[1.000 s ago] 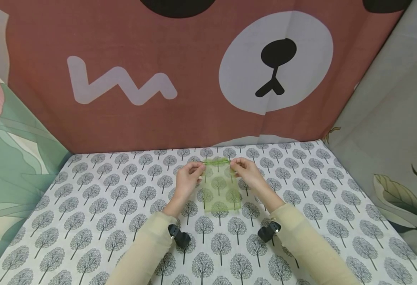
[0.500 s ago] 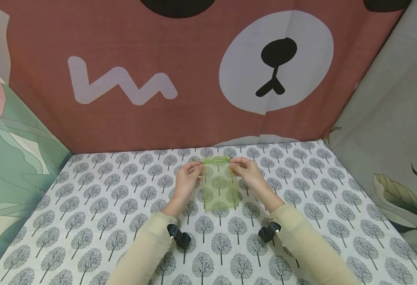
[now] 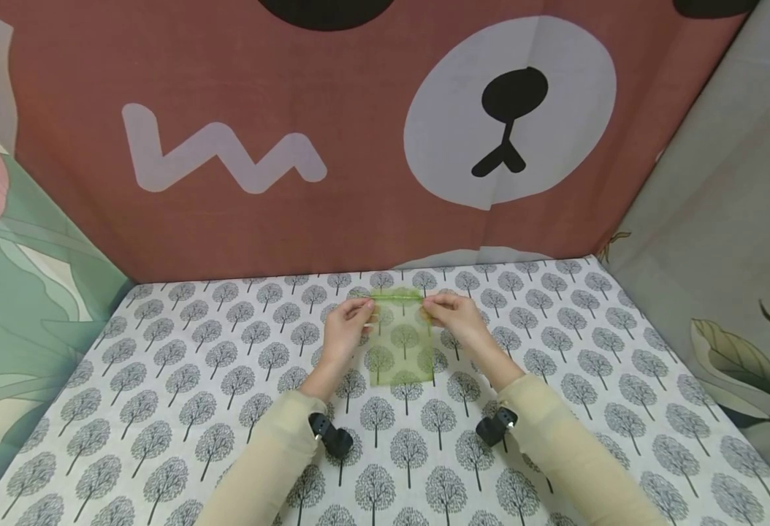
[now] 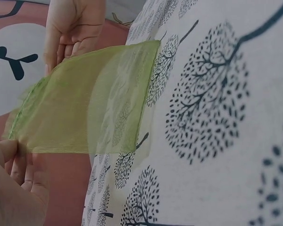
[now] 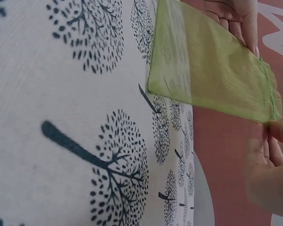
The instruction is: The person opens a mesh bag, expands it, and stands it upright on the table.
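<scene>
A sheer green organza drawstring pouch (image 3: 403, 347) hangs flat between my two hands, its gathered cord end (image 5: 269, 89) uppermost. My left hand (image 3: 345, 332) pinches the pouch's left corner at that cord line between thumb and finger. On the other side, my right hand (image 3: 456, 321) pinches the right corner the same way. Seen from the left wrist, the pouch (image 4: 85, 108) is stretched taut along its top and looks flat, with the cloth pattern showing through. The lower fingers of both hands are loosely curled behind it.
A white cloth with grey trees (image 3: 227, 380) covers the table. Behind it stands a reddish-brown bear-print curtain (image 3: 359, 219), with a leaf-patterned curtain (image 3: 50, 292) at the left and a grey one (image 3: 720, 219) at the right. Small black wrist cameras (image 3: 332, 438) sit on both sleeves.
The pouch's lower edge has swung slightly left and up. Both hands keep their pinch on the top corners and have barely moved.
</scene>
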The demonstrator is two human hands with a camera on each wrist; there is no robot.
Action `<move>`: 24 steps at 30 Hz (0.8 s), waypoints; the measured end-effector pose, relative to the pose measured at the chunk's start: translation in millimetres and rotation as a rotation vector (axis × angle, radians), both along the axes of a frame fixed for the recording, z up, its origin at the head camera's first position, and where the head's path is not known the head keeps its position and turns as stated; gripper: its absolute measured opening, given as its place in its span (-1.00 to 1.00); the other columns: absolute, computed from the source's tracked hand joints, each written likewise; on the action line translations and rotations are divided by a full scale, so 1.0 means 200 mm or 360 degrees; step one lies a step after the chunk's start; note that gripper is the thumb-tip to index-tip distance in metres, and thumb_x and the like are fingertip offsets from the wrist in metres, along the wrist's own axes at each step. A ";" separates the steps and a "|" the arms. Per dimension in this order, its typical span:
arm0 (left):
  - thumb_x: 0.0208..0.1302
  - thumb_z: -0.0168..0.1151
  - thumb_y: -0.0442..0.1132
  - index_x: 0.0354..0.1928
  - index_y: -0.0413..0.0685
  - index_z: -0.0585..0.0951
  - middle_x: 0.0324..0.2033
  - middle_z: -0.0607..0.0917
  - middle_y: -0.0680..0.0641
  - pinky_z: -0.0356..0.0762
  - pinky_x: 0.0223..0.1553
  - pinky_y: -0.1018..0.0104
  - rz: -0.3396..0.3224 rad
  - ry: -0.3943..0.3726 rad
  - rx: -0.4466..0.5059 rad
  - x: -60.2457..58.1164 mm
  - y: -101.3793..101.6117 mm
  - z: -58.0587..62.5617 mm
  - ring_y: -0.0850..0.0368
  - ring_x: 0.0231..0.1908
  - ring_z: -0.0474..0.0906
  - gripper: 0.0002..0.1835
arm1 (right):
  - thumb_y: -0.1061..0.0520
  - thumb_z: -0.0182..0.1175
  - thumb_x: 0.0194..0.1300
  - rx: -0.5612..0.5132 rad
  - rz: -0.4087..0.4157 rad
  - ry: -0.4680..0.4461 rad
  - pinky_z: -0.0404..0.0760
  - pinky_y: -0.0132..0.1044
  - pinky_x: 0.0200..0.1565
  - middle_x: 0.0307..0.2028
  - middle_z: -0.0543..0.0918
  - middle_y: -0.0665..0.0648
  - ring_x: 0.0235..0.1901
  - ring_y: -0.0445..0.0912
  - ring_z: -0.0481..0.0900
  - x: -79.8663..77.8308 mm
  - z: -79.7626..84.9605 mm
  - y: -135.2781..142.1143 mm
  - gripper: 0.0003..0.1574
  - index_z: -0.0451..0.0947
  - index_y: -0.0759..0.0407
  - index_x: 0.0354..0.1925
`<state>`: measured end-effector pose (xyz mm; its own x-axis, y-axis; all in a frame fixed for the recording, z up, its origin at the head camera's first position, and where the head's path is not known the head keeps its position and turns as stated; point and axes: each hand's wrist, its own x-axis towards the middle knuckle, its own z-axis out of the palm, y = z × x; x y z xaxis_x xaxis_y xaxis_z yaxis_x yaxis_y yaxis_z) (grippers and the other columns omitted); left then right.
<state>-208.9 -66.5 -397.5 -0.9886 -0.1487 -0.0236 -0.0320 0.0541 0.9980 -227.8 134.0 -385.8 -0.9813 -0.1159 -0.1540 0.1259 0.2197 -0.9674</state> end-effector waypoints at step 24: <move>0.40 0.08 -0.16 0.00 -0.19 0.52 -0.01 0.67 -0.22 0.68 -0.16 0.42 -0.0037 -0.0134 0.0304 0.00 0.01 0.00 -0.02 -0.06 0.64 -0.73 | 0.19 0.07 0.39 -0.0137 -0.0092 0.0083 0.63 -0.56 -0.09 -0.25 0.67 -0.03 -0.31 -0.37 0.60 0.01 0.01 -0.02 -0.61 0.44 0.39 0.10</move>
